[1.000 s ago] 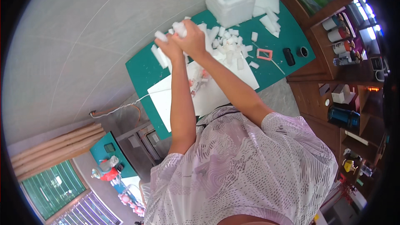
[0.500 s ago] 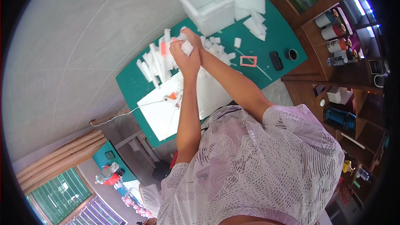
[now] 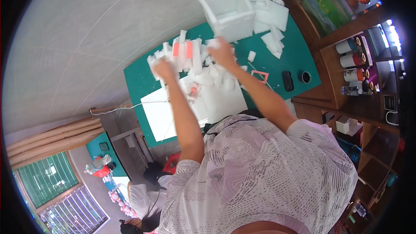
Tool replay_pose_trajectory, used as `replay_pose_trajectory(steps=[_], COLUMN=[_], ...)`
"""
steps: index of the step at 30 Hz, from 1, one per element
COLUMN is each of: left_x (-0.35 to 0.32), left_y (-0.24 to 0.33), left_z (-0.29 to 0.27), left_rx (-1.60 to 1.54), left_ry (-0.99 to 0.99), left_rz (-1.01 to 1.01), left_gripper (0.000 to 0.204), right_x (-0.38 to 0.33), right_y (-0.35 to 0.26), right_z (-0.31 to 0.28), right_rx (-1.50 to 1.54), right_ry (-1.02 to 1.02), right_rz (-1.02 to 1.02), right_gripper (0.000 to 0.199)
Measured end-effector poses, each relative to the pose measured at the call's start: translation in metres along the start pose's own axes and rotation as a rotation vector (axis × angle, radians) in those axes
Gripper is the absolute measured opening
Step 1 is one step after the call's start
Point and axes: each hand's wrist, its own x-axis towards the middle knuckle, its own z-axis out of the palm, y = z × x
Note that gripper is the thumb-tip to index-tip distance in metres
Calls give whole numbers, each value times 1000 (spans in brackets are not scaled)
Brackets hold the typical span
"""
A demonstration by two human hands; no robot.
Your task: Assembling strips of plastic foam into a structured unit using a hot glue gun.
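Note:
My right hand (image 3: 223, 55) is closed around a white foam piece (image 3: 212, 43), above the heap of small foam pieces (image 3: 212, 74) in the middle of the table. My left hand (image 3: 164, 70), blurred by motion, is over the left end of the white foam strips (image 3: 183, 38); whether its fingers hold anything is hidden. Between my hands, a pink-red block (image 3: 183, 50) lies among the strips. Under my forearms is a white board (image 3: 158, 117) bearing a blurred red-and-white object (image 3: 193, 90) with a cable.
A white foam box (image 3: 234, 24) stands open-topped at the back, beside flat foam sheets (image 3: 273, 15). On the green table (image 3: 299, 45) lie a pink frame (image 3: 260, 76), a black case (image 3: 287, 81) and a dark round container (image 3: 305, 76). Wooden shelves stand right; another person (image 3: 145, 199) is lower left.
My hands were close together over the heap and have moved apart, the left one leftward to the strips, the right one rightward. The whole view has shifted slightly.

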Motion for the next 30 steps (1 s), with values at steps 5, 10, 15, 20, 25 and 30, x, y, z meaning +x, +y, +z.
replay_pose_trajectory(steps=[5, 10, 15, 20, 25, 30], left_x=[57, -7, -89, -131, -142, -141], left_y=[-47, -58, -67, -104, -106, -94], left_z=[-112, -105, -113, -119, -117, -108], left_rx=[-886, -1223, -1342, -1396, -1577, -1618], left_ry=[48, -380, -609, -581, -487, -740], left_rz=[-404, -542, -815, -949, -976, -1095], left_gripper=[8, 24, 25, 27, 28, 24], right_x=[-8, -7, -30, -81, -173, -203], right_y=[68, 80, 66, 23, -50, -78], right_z=[-99, -10, 10, 28, 61, 79], right_rx=[-127, -346, -584, -927, -94, 57], right_ry=[-44, -168, -19, -84, -647, -791], right_rz=[319, 189, -79, -206, -142, 26], right_gripper=[46, 61, 60, 42, 52, 52])
